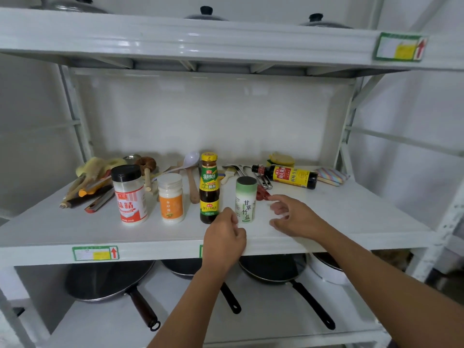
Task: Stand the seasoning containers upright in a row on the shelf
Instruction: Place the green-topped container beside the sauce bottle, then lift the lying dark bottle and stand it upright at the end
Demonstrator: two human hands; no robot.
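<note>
Near the front of the white shelf (pixel 351 217), upright containers stand in a row: a black-capped white jar with a red label (pixel 129 194), a white jar with an orange label (pixel 171 198), a dark sauce bottle with a yellow cap (pixel 209 188) and a green-topped salt shaker (pixel 245 199). A dark soy sauce bottle (pixel 288 176) lies on its side at the back right. My left hand (pixel 224 234) is just left of the salt shaker, fingers curled and holding nothing. My right hand (pixel 292 216) hovers just right of it with fingers apart, not touching it.
Behind the row lie wooden utensils and chopsticks (pixel 88 184), a white ladle (pixel 189 159), a brush, metal tools, yellow sponges (pixel 281 159) and a striped cloth (pixel 331 177). Black pans (pixel 110 282) sit on the shelf below. Pot lids rest on the shelf above.
</note>
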